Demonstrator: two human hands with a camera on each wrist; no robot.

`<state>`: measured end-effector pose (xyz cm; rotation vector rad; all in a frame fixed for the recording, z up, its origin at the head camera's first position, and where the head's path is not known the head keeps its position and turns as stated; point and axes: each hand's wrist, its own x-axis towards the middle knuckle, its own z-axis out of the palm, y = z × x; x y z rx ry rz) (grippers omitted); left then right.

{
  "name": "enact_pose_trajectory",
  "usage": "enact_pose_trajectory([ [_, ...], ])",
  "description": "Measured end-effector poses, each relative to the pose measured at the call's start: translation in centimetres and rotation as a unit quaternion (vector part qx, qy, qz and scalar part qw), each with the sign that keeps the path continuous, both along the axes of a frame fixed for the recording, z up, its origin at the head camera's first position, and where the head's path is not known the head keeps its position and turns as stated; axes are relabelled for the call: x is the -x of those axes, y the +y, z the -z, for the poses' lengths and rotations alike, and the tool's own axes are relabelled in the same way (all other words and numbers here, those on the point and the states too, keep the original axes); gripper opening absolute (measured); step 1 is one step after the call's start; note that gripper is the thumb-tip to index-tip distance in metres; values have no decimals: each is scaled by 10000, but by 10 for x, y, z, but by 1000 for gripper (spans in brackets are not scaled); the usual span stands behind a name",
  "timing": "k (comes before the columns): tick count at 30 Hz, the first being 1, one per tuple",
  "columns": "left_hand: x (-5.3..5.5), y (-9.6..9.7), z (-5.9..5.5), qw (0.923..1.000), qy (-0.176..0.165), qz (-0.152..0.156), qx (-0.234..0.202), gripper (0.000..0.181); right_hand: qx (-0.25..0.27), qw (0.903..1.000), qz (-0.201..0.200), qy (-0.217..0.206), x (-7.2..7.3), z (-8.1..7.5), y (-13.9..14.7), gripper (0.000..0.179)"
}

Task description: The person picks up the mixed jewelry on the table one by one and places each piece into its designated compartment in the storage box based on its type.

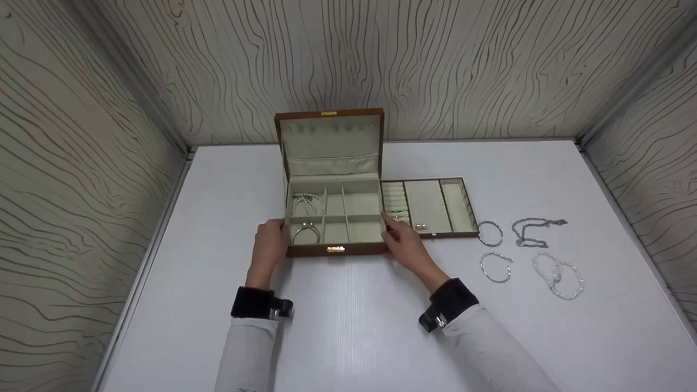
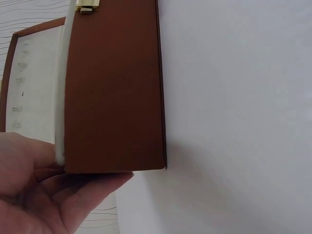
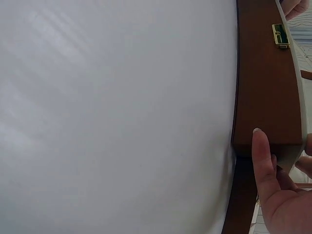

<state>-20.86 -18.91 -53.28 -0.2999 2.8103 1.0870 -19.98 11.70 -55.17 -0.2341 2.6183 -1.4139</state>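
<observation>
A brown jewelry box (image 1: 310, 251) stands with its lid (image 1: 332, 136) raised and a gold clasp (image 1: 336, 249) on its front. My left hand (image 1: 270, 239) holds the box's left side, its fingers (image 2: 105, 187) lying along the end wall in the left wrist view. At the right front corner my right hand (image 1: 405, 245) grips the box, thumb on the front face and other fingers over the rim in the right wrist view. Inside the cream compartments lie pearl strands (image 1: 311, 195) at the back left and a silver bangle (image 1: 318, 236) at the front left.
Right of the box is a jewelry tray (image 1: 427, 201) with ring rolls and two pearl earrings (image 1: 421, 226). Farther right on the white table (image 1: 348, 316) lie a bangle (image 1: 501, 235), an open bracelet (image 1: 495, 281), a dark silver chain (image 1: 531, 220) and clear bead bracelets (image 1: 582, 283). Patterned walls surround the table.
</observation>
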Motion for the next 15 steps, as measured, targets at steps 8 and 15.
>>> enact_pose_trajectory([
  [8,-7,-1,0,9999,95,24,25,28,-80,9997,-53,214,-5,1,0,52],
  [15,-20,-3,1,9996,253,95,-74,28,-53,9999,-147,54,-18,-2,0,52],
])
